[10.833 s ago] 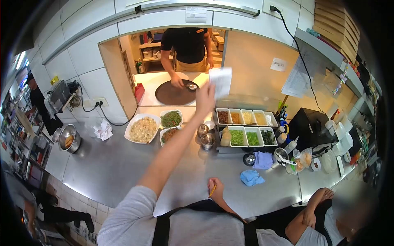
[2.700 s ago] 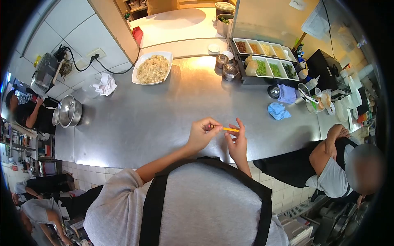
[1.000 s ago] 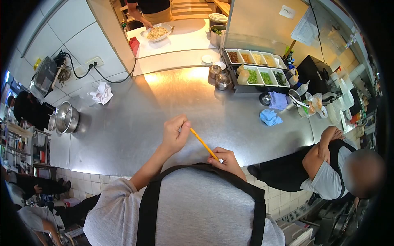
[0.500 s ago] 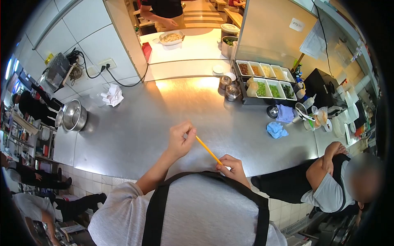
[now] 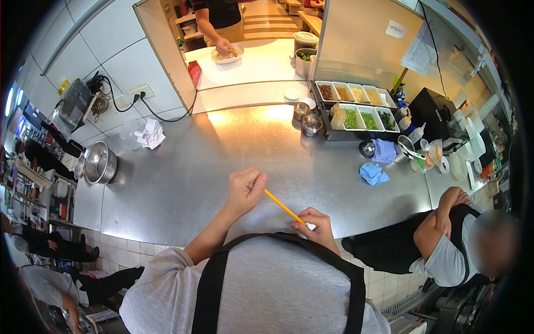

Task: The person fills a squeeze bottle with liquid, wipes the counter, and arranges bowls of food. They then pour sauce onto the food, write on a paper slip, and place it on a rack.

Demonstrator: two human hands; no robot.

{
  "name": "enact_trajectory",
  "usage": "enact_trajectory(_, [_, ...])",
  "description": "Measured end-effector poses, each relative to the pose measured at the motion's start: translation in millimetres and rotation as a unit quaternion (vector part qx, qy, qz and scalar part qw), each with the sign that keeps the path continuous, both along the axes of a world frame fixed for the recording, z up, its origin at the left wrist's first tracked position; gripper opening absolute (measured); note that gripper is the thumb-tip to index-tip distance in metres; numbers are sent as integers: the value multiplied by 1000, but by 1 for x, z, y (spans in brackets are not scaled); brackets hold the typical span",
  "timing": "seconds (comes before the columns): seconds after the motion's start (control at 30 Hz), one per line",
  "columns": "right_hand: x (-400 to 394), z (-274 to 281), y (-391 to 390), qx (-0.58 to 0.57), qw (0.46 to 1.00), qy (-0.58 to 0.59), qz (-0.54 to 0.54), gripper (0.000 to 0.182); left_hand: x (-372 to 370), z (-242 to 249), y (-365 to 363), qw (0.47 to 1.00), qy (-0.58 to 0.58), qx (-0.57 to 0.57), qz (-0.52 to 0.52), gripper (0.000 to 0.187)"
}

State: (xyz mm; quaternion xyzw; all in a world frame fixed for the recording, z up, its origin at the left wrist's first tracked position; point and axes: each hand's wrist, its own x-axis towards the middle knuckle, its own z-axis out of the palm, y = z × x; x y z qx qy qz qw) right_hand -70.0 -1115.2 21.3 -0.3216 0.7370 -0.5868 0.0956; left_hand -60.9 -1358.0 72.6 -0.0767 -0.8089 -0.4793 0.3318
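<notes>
A thin yellow stick slants down to the right over the front part of the steel counter. Its upper left end is in the closed fingers of my left hand. Thumb and fingers of my right hand pinch its lower right end, near the counter's front edge. What kind of stick it is, I cannot tell.
Metal bowls and a white cloth lie left. At the right are trays of toppings, metal jars, a blue cloth and a person with crossed arms. Across the pass, another person's hand is at a dish.
The person across the pass has put a hand into the dish. My view has shifted slightly; both my hands still hold the yellow stick.
</notes>
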Motion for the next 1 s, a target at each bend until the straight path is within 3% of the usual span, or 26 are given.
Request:
enact_trajectory(0.17, [1, 6, -1, -18, 999, -39, 16, 8, 1, -1, -1, 999, 22, 38, 10, 25])
enact_trajectory(0.37, [-2, 4, -2, -1, 1000, 1, 22, 8, -1, 0, -2, 999, 29, 42, 16, 23])
enact_trajectory(0.67, [-4, -5, -2, 41, 999, 16, 23, 10, -3, -14, -9, 998, -56, 8, 13, 29])
enact_trajectory(0.77, [-2, -4, -7, 31, 999, -14, 23, 11, -6, -18, -6, 997, -63, -30, -34, 31])
enact_trajectory(0.87, [-6, -9, -7, 82, 996, -30, 23, 12, -10, -41, 9, 988, -126, 23, -80, 33])
enact_trajectory(0.97, [-9, -21, -5, 107, 989, -76, -71, 13, -36, -79, -2, 986, -157, -9, -54, 31])
enact_trajectory(1.0, [-12, -27, -2, 133, 987, -36, -79, 16, -53, -101, -12, 991, -135, -13, -13, 29])
